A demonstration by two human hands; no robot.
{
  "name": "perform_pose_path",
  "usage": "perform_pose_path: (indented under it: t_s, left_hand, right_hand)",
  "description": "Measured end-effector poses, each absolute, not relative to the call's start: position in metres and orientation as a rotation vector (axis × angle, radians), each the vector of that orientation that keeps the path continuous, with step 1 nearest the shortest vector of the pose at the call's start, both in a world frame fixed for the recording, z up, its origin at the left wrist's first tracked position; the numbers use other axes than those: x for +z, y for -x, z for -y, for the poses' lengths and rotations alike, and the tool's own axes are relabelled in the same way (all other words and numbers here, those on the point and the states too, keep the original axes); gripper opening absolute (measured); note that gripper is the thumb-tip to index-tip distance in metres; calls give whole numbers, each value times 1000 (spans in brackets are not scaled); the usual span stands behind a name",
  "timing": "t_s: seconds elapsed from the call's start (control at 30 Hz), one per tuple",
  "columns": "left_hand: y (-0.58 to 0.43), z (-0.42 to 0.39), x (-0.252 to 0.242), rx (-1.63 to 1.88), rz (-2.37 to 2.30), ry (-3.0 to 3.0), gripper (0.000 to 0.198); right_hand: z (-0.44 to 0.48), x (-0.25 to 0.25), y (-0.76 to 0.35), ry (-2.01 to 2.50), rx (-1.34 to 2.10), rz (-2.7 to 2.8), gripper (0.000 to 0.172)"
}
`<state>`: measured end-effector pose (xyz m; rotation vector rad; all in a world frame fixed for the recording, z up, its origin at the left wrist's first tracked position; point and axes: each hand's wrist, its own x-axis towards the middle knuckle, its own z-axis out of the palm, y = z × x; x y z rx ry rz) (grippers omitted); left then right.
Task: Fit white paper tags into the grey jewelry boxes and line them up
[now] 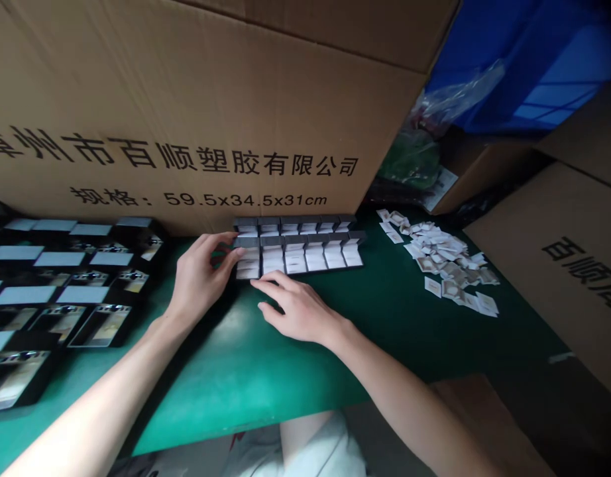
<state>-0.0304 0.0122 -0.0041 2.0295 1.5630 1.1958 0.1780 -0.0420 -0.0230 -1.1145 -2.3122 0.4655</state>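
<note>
Two rows of small black hinged jewelry boxes (315,255) with white inserts stand on the green table, their lids raised. My left hand (201,271) is closed with thumb and forefinger on the leftmost box (247,266) of the front row. Its other fingers curl behind and are partly hidden. My right hand (300,308) lies palm down in front of the row. Its fingers are stretched and apart, with the forefinger's tip at the lower corner of that same leftmost box. Nothing shows in the right hand's grasp.
Larger black open boxes (99,324) stand in rows at the left. A heap of small white cards or pads (444,255) lies right. A big cardboard carton (196,86) walls off the back; another carton (558,265) stands right. Behind are a blue bin (524,59) and plastic bags (415,159).
</note>
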Motion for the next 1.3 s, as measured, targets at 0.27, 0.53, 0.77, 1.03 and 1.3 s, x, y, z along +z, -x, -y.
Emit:
perform_pose_path:
  t_s: [0.27,0.53,0.77,1.03,1.3]
  left_hand:
    - [33,-18,-15,1289,-1593,-2021,27]
    - [32,-18,-14,1302,-1597,-2000,26]
    - [32,-18,-15,1296,-1612,-2011,29]
    - [31,-16,-16,1310,-1569,-1990,31]
    - [32,-17,-17,1300,-1564,-1969,32]
  right_hand:
    - [44,-18,-177,1183,637,2302,45]
    - [43,-21,-175,1193,618,2304,45]
    - [43,-22,-176,1174,626,2293,47]
    - [44,-22,-176,1158,659,2255,52]
    - [45,-20,-175,1164,677,2231,52]
